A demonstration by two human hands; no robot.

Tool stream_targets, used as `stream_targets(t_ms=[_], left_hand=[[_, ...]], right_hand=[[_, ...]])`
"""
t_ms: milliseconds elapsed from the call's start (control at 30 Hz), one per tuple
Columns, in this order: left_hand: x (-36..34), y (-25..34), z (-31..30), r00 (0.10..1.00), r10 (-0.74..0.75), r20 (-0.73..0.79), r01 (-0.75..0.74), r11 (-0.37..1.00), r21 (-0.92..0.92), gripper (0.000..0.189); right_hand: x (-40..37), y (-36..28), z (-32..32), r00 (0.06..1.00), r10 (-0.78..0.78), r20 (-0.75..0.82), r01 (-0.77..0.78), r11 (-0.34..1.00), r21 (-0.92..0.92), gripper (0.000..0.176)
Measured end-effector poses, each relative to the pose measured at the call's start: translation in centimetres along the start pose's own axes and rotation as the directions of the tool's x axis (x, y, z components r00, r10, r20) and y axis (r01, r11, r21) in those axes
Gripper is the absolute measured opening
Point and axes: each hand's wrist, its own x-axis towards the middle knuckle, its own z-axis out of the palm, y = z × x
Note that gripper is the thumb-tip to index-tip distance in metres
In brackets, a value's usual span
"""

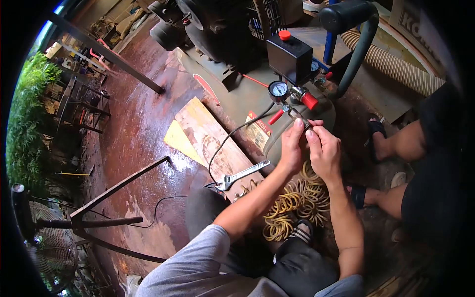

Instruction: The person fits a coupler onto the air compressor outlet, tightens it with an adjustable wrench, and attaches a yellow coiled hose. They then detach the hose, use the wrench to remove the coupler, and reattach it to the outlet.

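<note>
My left hand and my right hand meet at the compressor's outlet. Both are closed, with thumbs and fingertips pinching a small metal fitting that they mostly cover. Just above them are a red-handled valve, a round pressure gauge and a red regulator knob. Behind these stands a black switch box with a red button on top. A coiled yellow air hose lies beneath my forearms; its ends are hard to trace. An adjustable wrench rests on a wooden board.
The compressor tank fills the area ahead, with a dark motor on top. A black cable curves across the board. Another person's legs are close at right. A ribbed duct runs behind; a metal frame stands left.
</note>
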Motion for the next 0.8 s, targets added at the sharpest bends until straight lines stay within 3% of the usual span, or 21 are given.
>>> stream_targets(t_ms=[67, 167, 233, 367, 400, 467, 500, 533, 567, 600, 633, 667, 700, 733, 800], left_hand=[[-0.3, 1.1, -0.4, 0.997, -0.080, -0.024, 0.081, 0.996, 0.040, 0.051], [-0.3, 1.7, 0.4, 0.983, -0.162, -0.089, 0.156, 0.985, -0.072, 0.045], [-0.3, 1.6, 0.5, 0.984, -0.136, -0.116, 0.134, 0.991, -0.020, 0.045], [-1.0, 1.5, -0.3, 0.973, -0.138, -0.184, 0.156, 0.984, 0.089, 0.046], [-1.7, 2.4, -0.9, 0.964, -0.198, -0.175, 0.224, 0.964, 0.141, 0.046], [-3.6, 5.3, -3.3, 0.961, -0.278, 0.018, 0.262, 0.924, 0.277, 0.046], [-4.2, 6.8, -5.8, 0.935, -0.332, 0.126, 0.221, 0.821, 0.526, 0.045], [-4.9, 8.7, -7.7, 0.882, -0.454, 0.125, 0.235, 0.655, 0.719, 0.040], [-5.1, 8.8, -11.9, 0.835, -0.510, 0.207, 0.141, 0.562, 0.815, 0.036], [-5.7, 10.4, -13.8, 0.785, -0.612, 0.093, 0.170, 0.358, 0.918, 0.036], [-5.9, 11.1, -16.2, 0.759, -0.648, -0.066, 0.157, 0.084, 0.984, 0.035], [-6.6, 10.8, -19.9, 0.791, -0.605, -0.088, -0.014, -0.162, 0.987, 0.033], [-7.5, 9.8, -23.7, 0.822, -0.537, -0.192, 0.005, -0.329, 0.944, 0.032], [-8.2, 9.4, -25.5, 0.829, -0.481, -0.285, 0.050, -0.445, 0.894, 0.034], [-9.1, 8.4, -29.2, 0.786, -0.504, -0.357, 0.008, -0.569, 0.822, 0.034]], right_hand=[[-0.2, -0.6, -0.4, 1.000, -0.006, 0.019, 0.008, 0.994, -0.105, 0.018], [-0.2, -1.5, -1.2, 0.997, -0.045, 0.068, 0.056, 0.984, -0.170, 0.016], [-0.6, -1.4, -1.1, 0.977, -0.214, -0.002, 0.200, 0.914, -0.353, 0.016], [-0.6, -1.3, -0.8, 0.941, -0.338, 0.000, 0.305, 0.849, -0.431, 0.018], [-0.7, -1.2, -0.8, 0.945, -0.328, 0.006, 0.301, 0.857, -0.418, 0.020], [-0.6, -1.4, -0.8, 0.928, -0.373, 0.020, 0.332, 0.799, -0.501, 0.019], [-0.7, -2.2, -0.6, 0.886, -0.464, -0.017, 0.384, 0.753, -0.534, 0.019], [-0.6, -3.2, -0.4, 0.827, -0.560, -0.056, 0.432, 0.696, -0.574, 0.020], [-1.2, -4.2, -0.2, 0.809, -0.583, -0.071, 0.457, 0.701, -0.547, 0.020], [-2.2, -4.3, 0.4, 0.820, -0.570, -0.058, 0.453, 0.707, -0.544, 0.020], [-2.9, -4.3, 1.0, 0.857, -0.514, 0.029, 0.483, 0.783, -0.392, 0.019], [-3.4, -4.3, 1.7, 0.876, -0.466, 0.128, 0.483, 0.845, -0.230, 0.019], [-3.9, -4.3, 2.9, 0.877, -0.412, 0.246, 0.461, 0.868, -0.187, 0.016], [-4.6, -4.1, 4.3, 0.872, -0.317, 0.372, 0.400, 0.901, -0.170, 0.010], [-6.3, -2.3, 7.2, 0.751, -0.232, 0.618, 0.400, 0.905, -0.146, 0.011]])
